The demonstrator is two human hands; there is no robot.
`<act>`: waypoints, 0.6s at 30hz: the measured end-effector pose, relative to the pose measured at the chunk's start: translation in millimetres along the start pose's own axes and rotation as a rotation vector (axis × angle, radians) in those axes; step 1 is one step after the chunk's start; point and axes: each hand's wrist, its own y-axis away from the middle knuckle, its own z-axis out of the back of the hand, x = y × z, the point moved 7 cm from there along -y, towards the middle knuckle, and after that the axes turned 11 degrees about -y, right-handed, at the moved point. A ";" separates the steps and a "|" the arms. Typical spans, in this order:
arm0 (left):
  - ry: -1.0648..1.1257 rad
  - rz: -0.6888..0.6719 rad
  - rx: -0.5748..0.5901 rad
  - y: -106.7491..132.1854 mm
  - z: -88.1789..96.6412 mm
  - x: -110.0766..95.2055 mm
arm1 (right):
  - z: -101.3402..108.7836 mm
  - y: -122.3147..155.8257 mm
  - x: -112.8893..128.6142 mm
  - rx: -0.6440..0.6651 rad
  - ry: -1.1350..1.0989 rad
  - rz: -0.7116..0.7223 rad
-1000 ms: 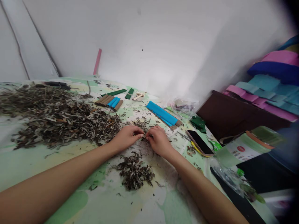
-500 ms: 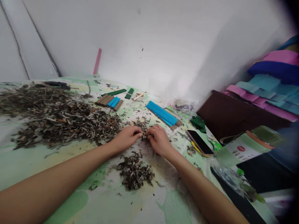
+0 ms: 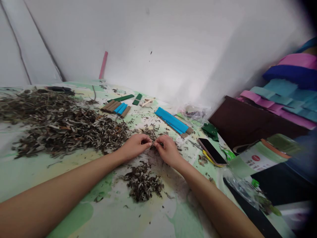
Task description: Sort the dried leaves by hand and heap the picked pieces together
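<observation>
My left hand (image 3: 135, 146) and my right hand (image 3: 168, 151) meet at the fingertips over the middle of the table. Both are closed in a pinch, thumb against forefinger. Whatever sits between the fingertips is too small to make out. Loose dried leaves (image 3: 150, 133) lie just beyond the fingers. Nearer to me, below the hands, is a small heap of dried leaves (image 3: 143, 183). A large pile of dried leaves (image 3: 74, 132) spreads to the left of my left hand.
Brown and blue paper rolls (image 3: 116, 108) lie behind the pile. Right of them are blue sheets (image 3: 172, 120), a phone (image 3: 211, 151), yellow-handled scissors (image 3: 208, 157) and a green container (image 3: 260, 158). A dark brown box (image 3: 257, 120) stands at the right, with coloured paper on it.
My right hand's fingers have shifted slightly and drawn closer to the left fingertips. The left hand has barely moved, and the heaps look the same.
</observation>
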 end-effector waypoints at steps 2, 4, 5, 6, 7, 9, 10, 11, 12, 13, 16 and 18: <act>-0.001 0.005 0.010 -0.4 -1.2 1.0 | -0.6 0.6 0.8 0.000 0.009 0.009; -0.006 0.004 0.014 -0.5 -1.8 1.4 | -1.3 0.8 0.8 0.009 0.017 0.013; -0.009 -0.002 0.016 -0.3 -2.1 1.2 | -1.5 0.8 0.5 0.015 0.021 0.014; -0.011 -0.010 0.018 -0.1 -2.2 0.7 | -1.5 0.6 0.0 0.019 0.026 0.016; -0.011 -0.018 0.020 0.2 -2.3 0.2 | -1.2 0.4 -0.8 0.021 0.033 0.017; -0.012 -0.025 0.024 0.7 -2.2 -0.7 | 0.7 -0.4 -3.5 0.010 0.049 0.012; -0.011 -0.021 0.023 0.9 -1.8 -0.8 | 2.3 -0.9 -5.3 -0.001 0.056 0.005; -0.009 -0.011 0.022 1.0 -1.3 -0.6 | 4.2 -1.4 -7.2 -0.014 0.059 -0.006; -0.006 0.002 0.021 1.0 -0.7 -0.4 | 6.1 -1.8 -9.1 -0.024 0.055 -0.019; -0.001 0.014 0.019 1.0 -0.1 -0.2 | 7.6 -2.2 -10.6 -0.026 0.042 -0.031; 0.015 0.035 0.019 0.9 0.8 0.2 | 8.3 -2.7 -9.8 0.017 -0.003 -0.032; 0.023 0.023 0.025 1.0 0.4 -0.3 | 6.4 -2.1 -5.0 0.060 -0.011 0.001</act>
